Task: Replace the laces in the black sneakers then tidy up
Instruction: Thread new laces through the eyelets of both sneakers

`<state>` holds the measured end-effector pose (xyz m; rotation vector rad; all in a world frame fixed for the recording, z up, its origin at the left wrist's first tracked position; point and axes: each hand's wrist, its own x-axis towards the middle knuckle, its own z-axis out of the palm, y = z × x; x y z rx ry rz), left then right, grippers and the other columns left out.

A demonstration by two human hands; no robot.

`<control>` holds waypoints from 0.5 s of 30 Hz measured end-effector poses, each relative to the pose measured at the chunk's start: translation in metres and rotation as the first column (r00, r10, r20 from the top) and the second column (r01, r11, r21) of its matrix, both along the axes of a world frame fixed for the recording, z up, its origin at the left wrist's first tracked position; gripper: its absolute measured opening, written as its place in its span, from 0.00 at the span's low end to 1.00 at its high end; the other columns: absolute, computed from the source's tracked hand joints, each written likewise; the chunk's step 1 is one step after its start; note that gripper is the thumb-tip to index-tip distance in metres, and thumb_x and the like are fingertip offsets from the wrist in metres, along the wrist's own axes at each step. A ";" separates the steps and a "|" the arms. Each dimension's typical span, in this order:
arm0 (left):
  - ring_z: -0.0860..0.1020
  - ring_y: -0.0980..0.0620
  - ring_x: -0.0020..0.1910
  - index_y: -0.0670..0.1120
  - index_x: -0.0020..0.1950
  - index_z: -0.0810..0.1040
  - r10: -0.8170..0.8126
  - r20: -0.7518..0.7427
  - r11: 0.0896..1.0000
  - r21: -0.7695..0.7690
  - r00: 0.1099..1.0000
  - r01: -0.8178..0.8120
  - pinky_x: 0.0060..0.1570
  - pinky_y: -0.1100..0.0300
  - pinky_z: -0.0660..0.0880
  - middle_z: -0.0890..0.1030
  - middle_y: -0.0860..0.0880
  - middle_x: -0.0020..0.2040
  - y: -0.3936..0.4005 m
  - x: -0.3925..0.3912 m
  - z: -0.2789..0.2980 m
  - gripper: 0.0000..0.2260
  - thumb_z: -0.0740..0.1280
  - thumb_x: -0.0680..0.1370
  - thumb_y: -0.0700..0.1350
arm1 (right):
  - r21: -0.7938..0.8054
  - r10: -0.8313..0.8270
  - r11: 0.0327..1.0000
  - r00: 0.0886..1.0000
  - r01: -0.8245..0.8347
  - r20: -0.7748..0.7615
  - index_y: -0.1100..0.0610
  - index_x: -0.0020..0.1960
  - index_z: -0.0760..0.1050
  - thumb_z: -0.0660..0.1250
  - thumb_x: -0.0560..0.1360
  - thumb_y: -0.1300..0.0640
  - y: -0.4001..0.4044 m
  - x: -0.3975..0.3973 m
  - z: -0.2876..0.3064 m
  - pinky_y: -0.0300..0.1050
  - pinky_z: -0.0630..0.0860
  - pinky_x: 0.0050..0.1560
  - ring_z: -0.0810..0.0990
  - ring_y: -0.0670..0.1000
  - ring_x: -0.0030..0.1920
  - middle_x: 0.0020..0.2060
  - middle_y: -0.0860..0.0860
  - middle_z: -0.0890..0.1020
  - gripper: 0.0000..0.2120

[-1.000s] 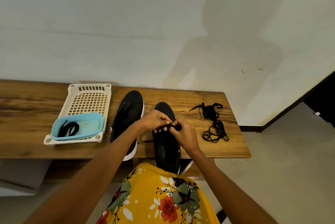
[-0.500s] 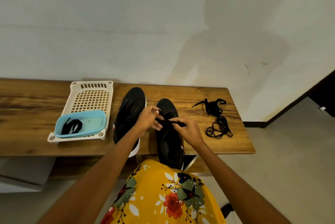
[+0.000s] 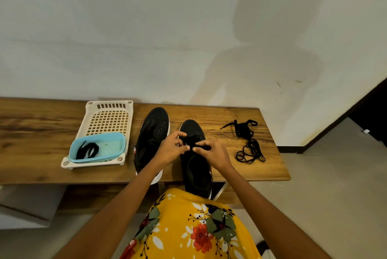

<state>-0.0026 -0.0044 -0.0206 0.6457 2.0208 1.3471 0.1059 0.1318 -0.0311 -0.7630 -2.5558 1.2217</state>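
Drawn closer together since half a second ago: left hand [image 3: 171,149] and right hand [image 3: 213,155], fingertips now nearly meeting over the lace [image 3: 189,140] at the eyelets of the right sneaker [image 3: 194,166]. Both with fingers curled, pinching that black lace between thumb and fingertips. Right sneaker lying toe toward the wall on the wooden worktop [image 3: 37,133], heel overhanging the near edge. Left sneaker [image 3: 151,139] just beside it, unlaced, eyelets bare, partly covered by the left forearm. Loose tangle of black laces [image 3: 248,141] well to the right on the worktop, apart from the shoes. White perforated tray [image 3: 109,118] left of the sneakers, carrying a blue tub [image 3: 98,147] at its near end with one more coiled black lace [image 3: 87,150] inside. Yellow floral garment [image 3: 188,227] below, at the near edge of view.
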 end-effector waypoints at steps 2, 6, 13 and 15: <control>0.80 0.53 0.37 0.42 0.62 0.72 0.005 -0.011 1.000 -0.010 1.000 -0.006 0.41 0.64 0.76 0.81 0.45 0.39 -0.001 0.001 0.000 0.17 0.69 0.74 0.36 | 0.022 -0.012 1.000 1.000 0.012 0.009 0.51 0.55 0.82 0.72 0.72 0.47 -0.001 0.000 0.000 0.44 0.77 0.52 0.80 0.43 0.52 0.51 0.45 0.84 0.14; 0.80 0.52 0.38 0.39 0.59 0.70 0.123 0.098 0.992 0.012 0.988 -0.125 0.37 0.66 0.76 0.78 0.42 0.42 0.000 0.002 0.000 0.13 0.64 0.76 0.31 | -0.009 -0.042 0.999 0.999 0.042 0.025 0.51 0.55 0.82 0.71 0.72 0.47 -0.003 -0.001 -0.002 0.46 0.78 0.53 0.80 0.44 0.53 0.52 0.46 0.84 0.14; 0.80 0.52 0.43 0.45 0.54 0.72 0.143 -0.088 0.984 -0.096 0.986 -0.152 0.45 0.56 0.79 0.80 0.48 0.42 -0.006 0.018 -0.006 0.10 0.67 0.76 0.46 | -0.033 -0.081 0.996 0.996 0.082 0.040 0.53 0.56 0.82 0.70 0.73 0.48 -0.008 0.000 -0.002 0.44 0.78 0.49 0.81 0.46 0.52 0.51 0.48 0.84 0.14; 0.78 0.55 0.39 0.47 0.43 0.76 0.027 -0.158 0.985 -0.164 0.987 -0.053 0.39 0.63 0.74 0.78 0.51 0.38 -0.012 0.022 -0.004 0.10 0.69 0.74 0.53 | -0.014 -0.099 0.995 0.993 0.100 0.057 0.52 0.56 0.82 0.70 0.74 0.47 -0.009 0.001 0.001 0.43 0.77 0.48 0.81 0.46 0.52 0.51 0.48 0.84 0.14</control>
